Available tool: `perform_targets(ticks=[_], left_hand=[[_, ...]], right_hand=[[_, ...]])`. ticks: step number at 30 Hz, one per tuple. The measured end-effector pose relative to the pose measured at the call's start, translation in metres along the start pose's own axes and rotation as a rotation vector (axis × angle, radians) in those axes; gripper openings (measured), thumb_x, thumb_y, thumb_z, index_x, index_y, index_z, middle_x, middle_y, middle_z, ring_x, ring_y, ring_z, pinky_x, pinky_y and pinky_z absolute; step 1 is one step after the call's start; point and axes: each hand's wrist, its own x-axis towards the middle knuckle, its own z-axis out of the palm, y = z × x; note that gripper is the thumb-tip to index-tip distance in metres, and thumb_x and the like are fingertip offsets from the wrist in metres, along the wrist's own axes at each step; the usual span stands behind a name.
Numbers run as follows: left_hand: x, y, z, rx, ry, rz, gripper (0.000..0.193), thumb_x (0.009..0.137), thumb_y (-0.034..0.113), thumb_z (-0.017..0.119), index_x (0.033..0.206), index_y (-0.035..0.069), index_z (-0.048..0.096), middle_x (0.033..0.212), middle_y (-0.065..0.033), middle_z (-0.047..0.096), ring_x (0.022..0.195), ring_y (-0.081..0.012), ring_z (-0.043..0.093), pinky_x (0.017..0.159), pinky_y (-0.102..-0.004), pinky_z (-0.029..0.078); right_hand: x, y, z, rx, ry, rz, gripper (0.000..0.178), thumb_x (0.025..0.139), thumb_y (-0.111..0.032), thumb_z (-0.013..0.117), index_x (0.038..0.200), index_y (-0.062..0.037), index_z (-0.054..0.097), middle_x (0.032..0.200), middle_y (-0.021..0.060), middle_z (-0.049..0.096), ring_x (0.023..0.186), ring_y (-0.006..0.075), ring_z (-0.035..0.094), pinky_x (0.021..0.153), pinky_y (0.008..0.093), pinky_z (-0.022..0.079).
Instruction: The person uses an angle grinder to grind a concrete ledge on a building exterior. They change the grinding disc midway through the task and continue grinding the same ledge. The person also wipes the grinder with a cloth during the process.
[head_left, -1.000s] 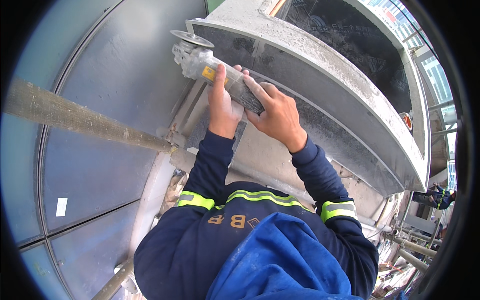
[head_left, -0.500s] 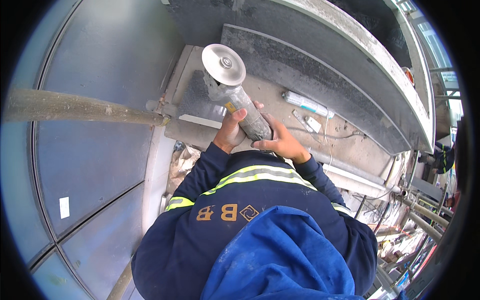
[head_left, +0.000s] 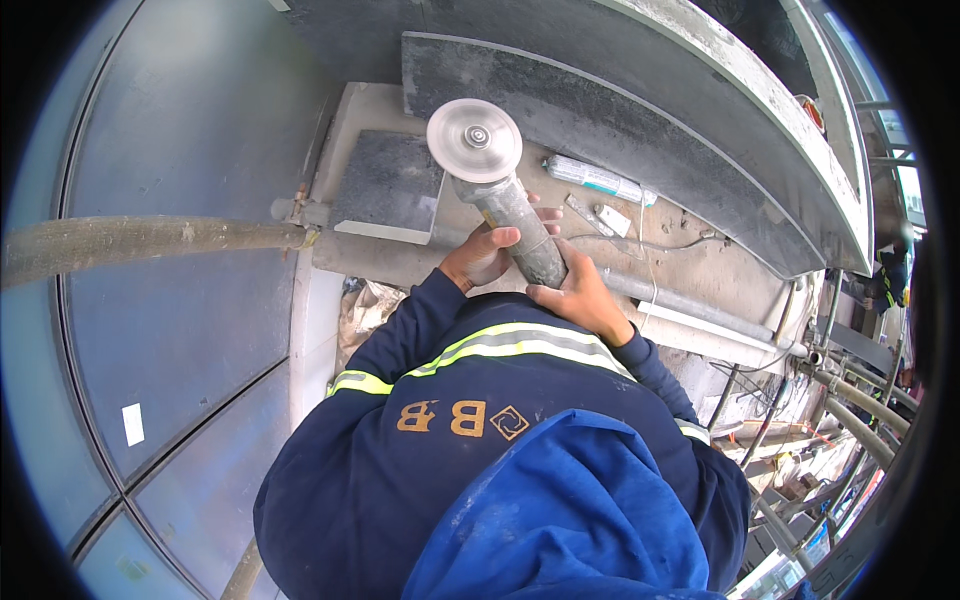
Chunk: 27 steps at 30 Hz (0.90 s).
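Note:
An angle grinder (head_left: 522, 222) with a dusty grey body and a pale round disc (head_left: 475, 140) is held in front of my body, its disc end pointing away from me. My left hand (head_left: 478, 260) cups the middle of the body, thumb on the near side and fingertips showing past the far side. Around the rear end, my right hand (head_left: 588, 300) is closed. Below and left of the disc, a dark stone slab (head_left: 390, 185) with a pale cut edge lies on the ledge, apart from the grinder.
A sealant tube (head_left: 598, 180), a small white piece (head_left: 612, 219) and a cable (head_left: 670, 246) lie on the ledge (head_left: 720, 275). A long dark slab (head_left: 600, 135) leans along the back. A scaffold pole (head_left: 150, 240) crosses at left before dark panels (head_left: 180, 350). More poles (head_left: 860, 430) stand at right.
The grinder has shifted to the right, so its disc is farther from the small slab, which shows more fully. More of my left fingers shows beyond the body. The view has turned slightly.

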Motion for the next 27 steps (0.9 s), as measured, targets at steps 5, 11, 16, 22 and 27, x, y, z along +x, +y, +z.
perform_targets(ticks=[5, 11, 16, 22, 27], left_hand=[[0.008, 0.002, 0.010, 0.075, -0.021, 0.009, 0.086, 0.082, 0.038, 0.085, 0.150, 0.016, 0.037, 0.148, -0.0212, 0.053, 0.137, -0.0340, 0.054, 0.118, -0.0512, 0.043], [0.005, 0.004, 0.016, 0.086, -0.034, 0.023, 0.089, 0.081, 0.036, 0.085, 0.152, 0.015, 0.036, 0.149, -0.0217, 0.052, 0.139, -0.0348, 0.053, 0.118, -0.0514, 0.042], [0.002, 0.001, 0.015, 0.095, -0.038, 0.059, 0.087, 0.081, 0.036, 0.085, 0.152, 0.016, 0.038, 0.150, -0.0209, 0.052, 0.139, -0.0348, 0.053, 0.118, -0.0515, 0.042], [0.005, -0.002, 0.013, 0.121, -0.061, 0.106, 0.085, 0.083, 0.036, 0.084, 0.152, 0.015, 0.039, 0.148, -0.0204, 0.054, 0.138, -0.0345, 0.054, 0.117, -0.0515, 0.044], [0.007, -0.001, 0.020, 0.138, -0.055, 0.105, 0.086, 0.083, 0.037, 0.083, 0.152, 0.014, 0.039, 0.147, -0.0209, 0.054, 0.137, -0.0347, 0.054, 0.117, -0.0518, 0.044]], right_hand=[[-0.003, 0.005, -0.008, -0.020, 0.022, -0.031, 0.065, 0.075, -0.020, 0.077, 0.129, 0.0108, 0.056, 0.102, 0.0250, 0.070, 0.097, 0.0304, 0.069, 0.090, 0.0399, 0.053], [-0.005, 0.009, -0.011, -0.042, 0.032, -0.067, 0.068, 0.075, -0.020, 0.077, 0.131, 0.0101, 0.055, 0.100, 0.0264, 0.070, 0.095, 0.0325, 0.071, 0.088, 0.0417, 0.054], [-0.004, 0.009, -0.013, -0.060, 0.027, -0.100, 0.069, 0.074, -0.020, 0.077, 0.133, 0.0084, 0.056, 0.096, 0.0275, 0.071, 0.092, 0.0355, 0.072, 0.086, 0.0426, 0.054], [-0.005, 0.005, -0.018, -0.090, 0.049, -0.154, 0.064, 0.073, -0.021, 0.078, 0.127, 0.0085, 0.059, 0.095, 0.0279, 0.071, 0.089, 0.0388, 0.072, 0.084, 0.0432, 0.055], [-0.007, 0.010, -0.020, -0.093, 0.075, -0.167, 0.062, 0.072, -0.022, 0.078, 0.123, 0.0090, 0.060, 0.093, 0.0278, 0.071, 0.088, 0.0399, 0.073, 0.082, 0.0439, 0.055]])
